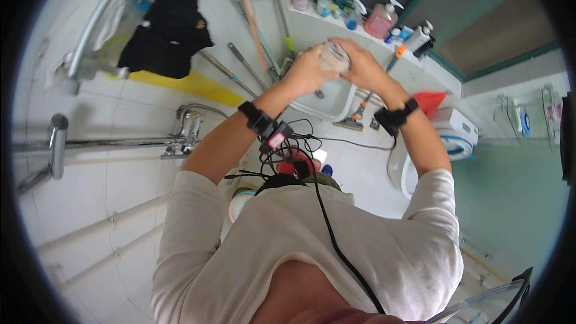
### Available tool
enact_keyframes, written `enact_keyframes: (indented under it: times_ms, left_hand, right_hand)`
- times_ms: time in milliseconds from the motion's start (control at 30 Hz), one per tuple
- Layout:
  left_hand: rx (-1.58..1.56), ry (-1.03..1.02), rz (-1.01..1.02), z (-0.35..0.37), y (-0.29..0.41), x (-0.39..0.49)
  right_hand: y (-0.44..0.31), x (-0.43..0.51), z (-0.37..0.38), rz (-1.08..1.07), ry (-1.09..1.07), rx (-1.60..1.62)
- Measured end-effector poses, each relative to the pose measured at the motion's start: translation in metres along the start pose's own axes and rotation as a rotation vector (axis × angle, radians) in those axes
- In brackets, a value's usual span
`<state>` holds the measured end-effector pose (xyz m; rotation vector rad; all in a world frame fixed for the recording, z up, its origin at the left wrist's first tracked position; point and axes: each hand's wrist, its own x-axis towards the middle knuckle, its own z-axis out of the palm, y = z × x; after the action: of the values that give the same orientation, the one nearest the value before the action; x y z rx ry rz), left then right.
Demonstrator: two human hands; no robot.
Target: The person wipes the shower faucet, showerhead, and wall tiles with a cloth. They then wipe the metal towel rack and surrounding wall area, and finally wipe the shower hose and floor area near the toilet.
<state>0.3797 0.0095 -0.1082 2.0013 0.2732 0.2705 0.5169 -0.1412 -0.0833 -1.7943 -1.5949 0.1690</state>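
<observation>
Over the white washbasin [346, 99], my left hand [308, 69] and my right hand [363, 64] grip a whitish, translucent object [334, 58] between them. Motion blur hides what it is; it may be a plastic container or bag. My left fingers wrap its left side, while the right fingers cover its far and right sides. A metal drain [319, 93] shows in the basin below. Each wrist wears a black strap with a small device, and a bundle of black cables [288, 148] hangs between my arms.
Pump and spray bottles [381, 20] line the ledge behind the basin. A squeegee [348, 123] with an orange-trimmed handle leans to its right, near a toilet [400, 166]. Long handles [247, 65] stand at left, beside a shower mixer [182, 137] and hanging black cloth [168, 31].
</observation>
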Motion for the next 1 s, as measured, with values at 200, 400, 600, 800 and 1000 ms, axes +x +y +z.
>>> enact_keyframes:
  times_ms: [200,400,600,800,1000]
  left_hand:
    - [-0.031,0.049,0.208,-0.058,0.059,-0.113]
    - [0.073,0.265,-0.156,-0.113,0.117,-0.233]
    - [0.316,0.545,-0.257,-0.134,0.127,-0.344]
    - [0.266,1.155,-0.031,-0.164,0.130,-0.408]
    - [-0.519,1.433,0.340,-0.199,0.167,-0.422]
  right_hand:
    - [-0.090,-0.027,0.005,0.078,-0.323,0.587]
    - [-0.190,-0.011,0.051,-0.129,-0.007,0.359]
    - [-0.274,0.028,0.093,-0.103,0.042,0.928]
    - [-0.353,0.077,0.128,-0.088,-0.190,1.283]
    - [-0.408,0.097,0.153,-0.187,-0.168,1.427]
